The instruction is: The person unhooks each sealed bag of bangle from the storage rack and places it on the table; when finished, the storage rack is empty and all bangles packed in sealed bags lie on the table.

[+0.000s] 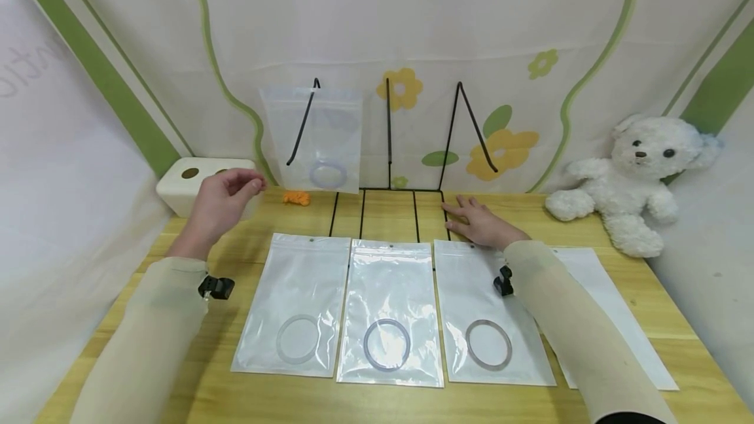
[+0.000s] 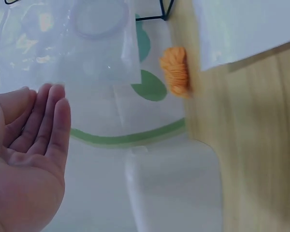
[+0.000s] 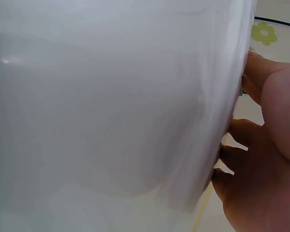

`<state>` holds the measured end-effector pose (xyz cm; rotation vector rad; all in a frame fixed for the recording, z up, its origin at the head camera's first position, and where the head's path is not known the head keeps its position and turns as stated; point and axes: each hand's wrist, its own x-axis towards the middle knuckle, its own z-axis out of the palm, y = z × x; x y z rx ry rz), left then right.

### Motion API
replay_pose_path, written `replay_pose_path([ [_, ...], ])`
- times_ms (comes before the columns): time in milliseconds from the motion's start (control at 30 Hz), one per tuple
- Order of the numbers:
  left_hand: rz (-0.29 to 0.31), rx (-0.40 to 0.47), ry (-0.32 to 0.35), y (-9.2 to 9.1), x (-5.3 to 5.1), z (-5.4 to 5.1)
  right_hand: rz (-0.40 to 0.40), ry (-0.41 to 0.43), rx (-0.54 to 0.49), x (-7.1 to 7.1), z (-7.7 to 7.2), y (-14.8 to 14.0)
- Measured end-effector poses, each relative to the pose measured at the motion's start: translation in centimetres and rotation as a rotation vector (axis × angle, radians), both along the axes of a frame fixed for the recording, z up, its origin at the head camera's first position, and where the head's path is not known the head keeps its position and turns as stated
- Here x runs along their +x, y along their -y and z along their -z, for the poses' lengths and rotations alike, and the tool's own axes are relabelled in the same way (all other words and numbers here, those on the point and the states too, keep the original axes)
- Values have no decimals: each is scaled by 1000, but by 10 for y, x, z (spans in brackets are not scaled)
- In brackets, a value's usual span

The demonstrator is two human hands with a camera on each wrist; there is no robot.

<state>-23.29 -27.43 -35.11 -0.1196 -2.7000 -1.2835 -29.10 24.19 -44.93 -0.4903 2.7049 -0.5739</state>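
My left hand (image 1: 226, 198) is raised beside the rack's left side, fingers loosely bent and holding nothing; in the left wrist view its palm (image 2: 31, 179) shows bare. Nearby, a clear zip bag (image 1: 283, 123) with a pale ring hangs at the left hook of a black wire rack (image 1: 389, 123). My right hand (image 1: 480, 224) has its fingers spread over the rack's base, by the top edge of a zip bag (image 1: 471, 293) with a brownish ring. The right wrist view shows a bag (image 3: 111, 96) up close beside the fingers; whether they touch it is unclear.
Two more ringed zip bags lie left, a frosted one (image 1: 294, 280) and a shiny one (image 1: 391, 286). A white bag (image 1: 618, 319) lies partly under my right sleeve. Behind are an orange trinket (image 1: 296, 198), a white box (image 1: 177, 192) and a white teddy bear (image 1: 636, 182).
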Motion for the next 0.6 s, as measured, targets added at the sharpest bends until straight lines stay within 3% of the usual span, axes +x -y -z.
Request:
replay_pose_path([
  [233, -59, 99, -96, -16, -15, -24, -3, -1, -7, 0, -1, 0],
  [600, -163, 165, -215, -32, -35, -58, -12, -3, 6, 0, -1, -1],
])
